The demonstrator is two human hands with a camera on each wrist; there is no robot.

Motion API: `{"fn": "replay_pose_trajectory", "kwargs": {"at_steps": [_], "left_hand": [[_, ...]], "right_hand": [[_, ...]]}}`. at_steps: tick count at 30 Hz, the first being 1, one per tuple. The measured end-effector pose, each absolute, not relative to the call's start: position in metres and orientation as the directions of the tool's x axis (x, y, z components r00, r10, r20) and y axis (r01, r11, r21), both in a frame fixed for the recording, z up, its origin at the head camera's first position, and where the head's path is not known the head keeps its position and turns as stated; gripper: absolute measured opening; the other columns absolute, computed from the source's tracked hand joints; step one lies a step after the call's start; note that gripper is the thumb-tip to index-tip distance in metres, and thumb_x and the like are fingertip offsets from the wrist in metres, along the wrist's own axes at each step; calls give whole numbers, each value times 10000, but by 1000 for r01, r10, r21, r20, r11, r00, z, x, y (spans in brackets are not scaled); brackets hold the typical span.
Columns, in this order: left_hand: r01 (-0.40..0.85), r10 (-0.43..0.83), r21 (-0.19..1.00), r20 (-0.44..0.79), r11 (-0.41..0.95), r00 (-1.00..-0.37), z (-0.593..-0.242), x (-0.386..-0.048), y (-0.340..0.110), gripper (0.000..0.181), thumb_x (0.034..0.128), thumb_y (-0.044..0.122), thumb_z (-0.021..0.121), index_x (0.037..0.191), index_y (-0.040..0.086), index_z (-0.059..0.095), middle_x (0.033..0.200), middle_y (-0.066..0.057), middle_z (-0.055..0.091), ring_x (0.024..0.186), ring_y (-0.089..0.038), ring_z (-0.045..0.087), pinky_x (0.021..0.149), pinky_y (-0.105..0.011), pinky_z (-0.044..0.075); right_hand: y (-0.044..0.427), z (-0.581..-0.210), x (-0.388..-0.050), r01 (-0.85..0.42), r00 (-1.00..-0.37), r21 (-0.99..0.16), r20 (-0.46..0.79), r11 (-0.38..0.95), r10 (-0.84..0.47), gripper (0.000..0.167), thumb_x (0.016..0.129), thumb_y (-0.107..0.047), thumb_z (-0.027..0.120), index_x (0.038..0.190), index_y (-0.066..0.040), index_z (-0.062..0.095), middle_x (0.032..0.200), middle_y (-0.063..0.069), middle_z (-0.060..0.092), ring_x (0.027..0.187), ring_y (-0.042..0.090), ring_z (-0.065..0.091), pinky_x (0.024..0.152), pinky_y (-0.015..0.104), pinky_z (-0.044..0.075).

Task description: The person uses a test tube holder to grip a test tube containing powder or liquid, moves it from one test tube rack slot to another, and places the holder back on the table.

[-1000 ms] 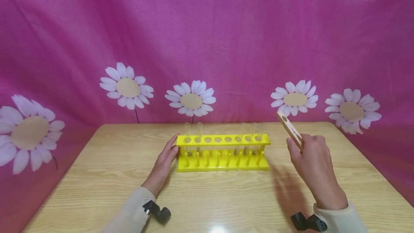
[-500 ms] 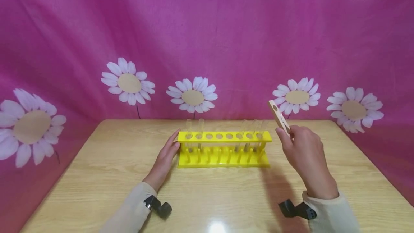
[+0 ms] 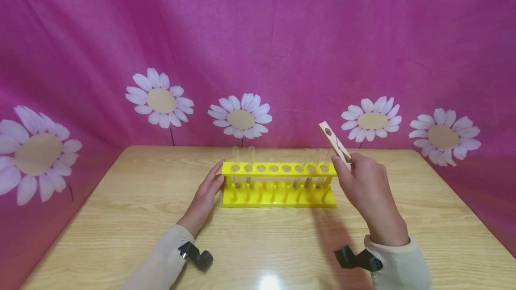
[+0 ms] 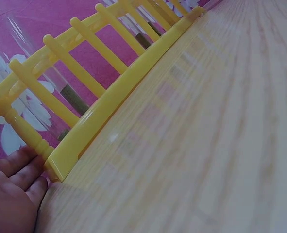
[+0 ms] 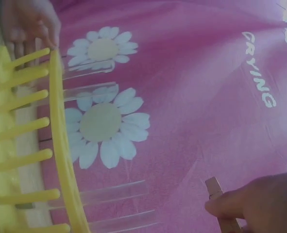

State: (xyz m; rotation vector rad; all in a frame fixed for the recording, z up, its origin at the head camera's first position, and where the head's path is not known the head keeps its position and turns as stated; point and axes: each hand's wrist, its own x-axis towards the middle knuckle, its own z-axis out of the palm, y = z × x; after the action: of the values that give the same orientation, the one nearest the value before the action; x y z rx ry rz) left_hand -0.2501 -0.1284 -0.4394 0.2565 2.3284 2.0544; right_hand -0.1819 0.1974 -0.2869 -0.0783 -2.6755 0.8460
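A yellow test tube rack (image 3: 278, 202) stands upright on the table. Two clear glass test tubes (image 3: 251, 154) sit in its left holes and three more tubes (image 3: 306, 155) in the right ones; dark matter lies at the bottom of some. My left hand (image 3: 203, 198) rests against the rack's left end. In the left wrist view, this hand's extended fingers (image 4: 22, 167) touch the end post. Right of the rack, my right hand (image 3: 368, 187) pinches a wooden clothespin (image 3: 334, 141), raised above the table and tilted up to the left. The pin's lower end is hidden by the hand.
The wooden table (image 3: 258, 236) extends around the rack. Behind it hangs a magenta curtain (image 3: 298, 66) printed with white daisies. A small black camera (image 3: 195, 256) is strapped to the left wrist, and another black camera (image 3: 356, 258) to the right.
My right hand has moved left with the clothespin, closer to the rack's right end. My left hand and the rack have stayed in place; the head view has shifted slightly.
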Motion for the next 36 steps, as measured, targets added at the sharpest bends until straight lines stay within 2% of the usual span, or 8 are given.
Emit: {"fn": "replay_pose_trajectory", "kwargs": {"at_steps": [6,13,18,25,31,36], "left_hand": [[87,134,988,70,129,-989,-438,-248,-132,481,1021,431,401,1490,424,292,1565,119,241,1449,-153,184,1174,-464,180],[88,137,990,72,111,-988,-441,-247,-133,496,1029,394,394,1512,356,287,1571,99,241,1453,-173,180,1171,-478,183],[104,157,991,90,86,-983,-444,-247,-130,504,1037,366,387,1525,304,277,1576,81,233,1452,-187,187,1164,-483,203],[90,145,991,75,98,-987,-442,-248,-128,484,1026,409,394,1500,383,297,1567,107,245,1444,-163,208,1168,-465,200],[92,150,990,76,102,-986,-441,-250,-130,487,1027,400,395,1503,369,296,1575,80,236,1447,-182,207,1168,-469,198],[91,153,990,74,104,-985,-439,-251,-130,490,1029,402,390,1507,362,290,1575,91,232,1449,-178,202,1172,-471,185]], "right_hand": [[197,-290,-181,-48,-962,-525,252,850,101,426,985,-385,513,772,-21,574,550,50,426,474,203,400,390,293,334],[193,-299,-180,-70,-974,-453,222,889,36,438,991,-407,484,741,-55,558,550,46,442,465,198,407,408,295,340],[189,-304,-178,-84,-975,-425,224,901,14,453,987,-410,485,684,-79,547,544,35,458,472,197,420,414,300,330],[182,-310,-181,-112,-970,-415,244,903,-8,417,971,-351,534,644,-94,558,523,29,442,462,189,406,413,289,329],[179,-312,-183,-160,-953,-398,300,903,-36,415,968,-334,554,617,-114,570,505,15,417,458,178,386,413,283,300],[178,-313,-185,-174,-954,-397,296,901,-54,402,974,-341,547,646,-111,583,512,16,415,455,173,381,416,281,299]]}}
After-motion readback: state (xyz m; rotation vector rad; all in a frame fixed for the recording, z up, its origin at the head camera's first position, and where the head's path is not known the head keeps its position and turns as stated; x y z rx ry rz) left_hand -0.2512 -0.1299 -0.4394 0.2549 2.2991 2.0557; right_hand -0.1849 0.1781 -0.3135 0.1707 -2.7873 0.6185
